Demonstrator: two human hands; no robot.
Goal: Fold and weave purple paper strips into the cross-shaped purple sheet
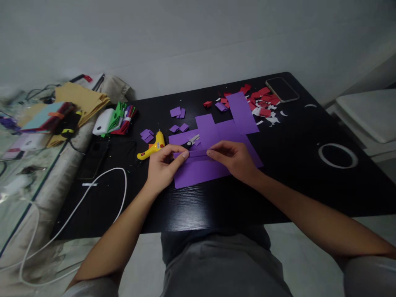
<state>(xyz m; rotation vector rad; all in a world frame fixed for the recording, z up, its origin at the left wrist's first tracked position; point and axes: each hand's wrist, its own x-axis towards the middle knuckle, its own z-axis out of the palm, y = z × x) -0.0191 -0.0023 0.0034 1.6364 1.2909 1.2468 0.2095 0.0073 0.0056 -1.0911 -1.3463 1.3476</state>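
A large purple paper sheet (201, 169) lies on the black table (278, 173) in front of me. My left hand (162, 165) pinches its folded upper edge at the left. At the right end of the same fold, my right hand (233, 159) pinches the paper too. Both hands have their fingers pressed together on the fold. Just behind the fold lie black-handled scissors (190, 143) on more purple paper (229, 123). A yellow glue gun (152, 148) rests left of my left hand, with a white cable (105, 194) running off the table's left side.
Small purple squares (177, 119) lie behind the glue gun. Red and white scraps (262, 103) and a phone (282, 89) sit at the far right. A white ring (338, 155) lies at right. Another dark phone (93, 159) and folded coloured papers (120, 119) are at left.
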